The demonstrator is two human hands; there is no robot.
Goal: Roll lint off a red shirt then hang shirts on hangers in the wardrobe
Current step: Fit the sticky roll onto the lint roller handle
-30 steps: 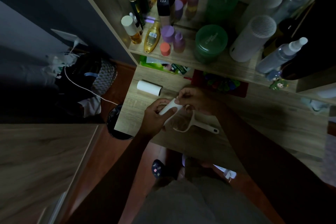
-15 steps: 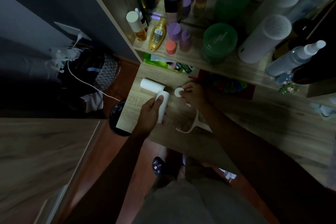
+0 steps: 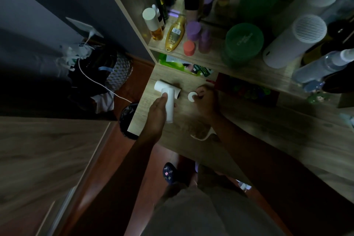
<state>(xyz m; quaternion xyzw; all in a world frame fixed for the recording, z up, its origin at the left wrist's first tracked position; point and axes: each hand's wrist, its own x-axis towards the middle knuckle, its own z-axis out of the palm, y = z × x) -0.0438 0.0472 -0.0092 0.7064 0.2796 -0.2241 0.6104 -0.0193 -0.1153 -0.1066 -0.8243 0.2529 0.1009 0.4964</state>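
My left hand (image 3: 157, 115) grips a white lint roll (image 3: 169, 104) above the wooden desk (image 3: 258, 140), its far end over a second white roll (image 3: 160, 86) lying on the desk. My right hand (image 3: 206, 101) pinches a small white round cap (image 3: 192, 96) just right of the rolls. The white lint roller frame and handle (image 3: 203, 137) lies on the desk below my right wrist, partly hidden by the arm. No shirt or hanger is in view.
A shelf (image 3: 220, 61) behind the desk holds several bottles, a green jar (image 3: 244, 41) and a white cylinder (image 3: 295, 41). A dark red box (image 3: 247, 90) sits at the desk's back. A black bin (image 3: 128, 120) and a cabled pile stand on the floor at left.
My left hand carried the roll up and left until it lies over the second roll. My right hand came off the roll holding the round cap, then shifted slightly right.
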